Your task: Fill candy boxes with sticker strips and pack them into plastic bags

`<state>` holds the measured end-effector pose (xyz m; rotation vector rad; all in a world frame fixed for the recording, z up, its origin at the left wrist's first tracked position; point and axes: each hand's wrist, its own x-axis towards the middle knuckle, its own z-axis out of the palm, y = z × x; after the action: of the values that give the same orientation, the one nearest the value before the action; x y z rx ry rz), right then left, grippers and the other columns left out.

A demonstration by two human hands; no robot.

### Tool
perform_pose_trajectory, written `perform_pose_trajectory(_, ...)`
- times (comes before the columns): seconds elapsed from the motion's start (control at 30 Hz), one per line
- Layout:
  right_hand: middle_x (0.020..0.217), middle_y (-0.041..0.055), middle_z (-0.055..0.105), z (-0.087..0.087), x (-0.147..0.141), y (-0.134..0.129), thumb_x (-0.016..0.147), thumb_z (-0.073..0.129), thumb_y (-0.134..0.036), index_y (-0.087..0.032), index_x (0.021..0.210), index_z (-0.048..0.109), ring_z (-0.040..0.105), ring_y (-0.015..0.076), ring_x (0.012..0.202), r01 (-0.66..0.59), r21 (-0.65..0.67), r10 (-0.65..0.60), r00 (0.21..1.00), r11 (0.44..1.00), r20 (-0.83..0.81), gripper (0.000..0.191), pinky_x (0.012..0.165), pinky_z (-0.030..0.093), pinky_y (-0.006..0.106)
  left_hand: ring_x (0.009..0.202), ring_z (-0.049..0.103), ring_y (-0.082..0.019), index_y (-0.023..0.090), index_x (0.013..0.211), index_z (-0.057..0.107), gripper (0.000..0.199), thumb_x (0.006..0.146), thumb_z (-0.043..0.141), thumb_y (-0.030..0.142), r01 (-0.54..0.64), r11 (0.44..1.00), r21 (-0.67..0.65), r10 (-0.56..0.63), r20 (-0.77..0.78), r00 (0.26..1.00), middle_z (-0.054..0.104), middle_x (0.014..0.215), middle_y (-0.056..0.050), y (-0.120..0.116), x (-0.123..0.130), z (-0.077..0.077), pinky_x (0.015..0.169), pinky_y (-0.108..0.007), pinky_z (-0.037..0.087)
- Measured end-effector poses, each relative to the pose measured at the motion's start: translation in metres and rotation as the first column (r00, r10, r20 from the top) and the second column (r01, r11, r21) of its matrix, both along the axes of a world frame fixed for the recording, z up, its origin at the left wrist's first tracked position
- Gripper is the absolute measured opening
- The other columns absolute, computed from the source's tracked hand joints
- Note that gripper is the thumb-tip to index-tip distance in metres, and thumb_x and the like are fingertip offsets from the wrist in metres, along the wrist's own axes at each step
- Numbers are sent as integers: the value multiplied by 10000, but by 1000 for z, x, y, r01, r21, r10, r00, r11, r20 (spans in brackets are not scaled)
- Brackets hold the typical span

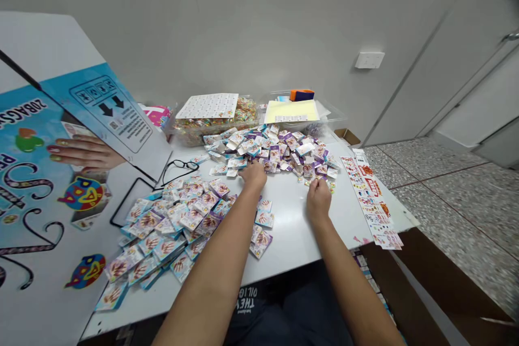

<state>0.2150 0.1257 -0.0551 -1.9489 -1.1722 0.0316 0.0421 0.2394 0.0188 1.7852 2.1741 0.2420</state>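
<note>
Small cartons [275, 154] in a loose heap at the far middle of the worktop [290, 227], just in front of two clear bins [194, 135], tumbled at many angles with no shared long axis, several with flaps sticking out. Nearer and to the left, a second pile of printed boxes [162, 243], mostly lying flat, many with the long axis slanting from near left to far right, hand pictures upward; a few more just right of the left forearm. Left hand [254, 175] at the front edge of the heap, back upward, fingertips hidden among the cartons, hard to tell how far open or with what in the grip. Right hand [319, 199] curled closed like a fist, at the heap's near right edge, just beside a small packet [333, 186] with coloured bits; impossible to tell whether empty or gripping. Farther right, printed sticker strips [371, 200], long axis running from far left to near right. At far left, dark-rimmed glasses [184, 165] near a large printed box [28, 248]
</note>
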Motion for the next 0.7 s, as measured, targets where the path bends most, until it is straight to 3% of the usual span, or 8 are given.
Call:
perform_pose_trajectory(0.17, 899, 97, 676, -1, 3, 2, 998, 354, -495, -187, 984, 595, 591, 234, 820, -105, 155, 126, 983, 982, -137, 391, 785, 453, 348, 1375, 422, -397, 101, 1197, 630, 338, 911, 577, 273, 0, 970, 242, -19, 75, 997, 511, 1393, -262, -20, -15, 18, 1135, -523, 317)
perform_pose_trajectory(0.3, 1069, 146, 704, 3, -5, -1, 959, 432, -517, -153, 1208, 563, 654, 263, 925, -126, 237, 183, 954, 963, -239, 460, 836, 490, 386, 1184, 568, -320, 127, 1054, 669, 251, 866, 619, 286, 107, 940, 323, -185, 220, 958, 619, 1197, -180, -55, -23, 29, 1036, -401, 422)
perform_pose_trajectory(0.5, 1005, 121, 725, 7, -48, -40, 991, 433, -499, -158, 1206, 551, 693, 237, 892, -105, 285, 211, 902, 953, -377, 421, 803, 541, 364, 785, 647, -204, 180, 806, 647, 188, 870, 654, 357, 175, 913, 369, -351, 491, 797, 680, 818, -56, -130, 4, 9, 746, -310, 486)
perform_pose_trajectory(0.6, 1058, 152, 735, 1, -65, -64, 975, 464, -484, -158, 1175, 578, 704, 266, 946, -84, 258, 188, 891, 962, -412, 399, 817, 547, 387, 862, 667, -195, 174, 915, 642, 120, 888, 632, 291, 74, 914, 398, -315, 585, 748, 704, 902, -68, -155, 22, -3, 802, -306, 503)
perform_pose_trajectory(0.7, 1026, 136, 757, -1, -72, -84, 945, 511, -468, -172, 1133, 622, 723, 271, 901, -146, 224, 231, 877, 963, -422, 368, 766, 556, 368, 891, 673, -194, 177, 1022, 620, 208, 869, 677, 306, -56, 919, 390, -256, 699, 667, 706, 968, -78, -171, 31, -13, 796, -299, 519)
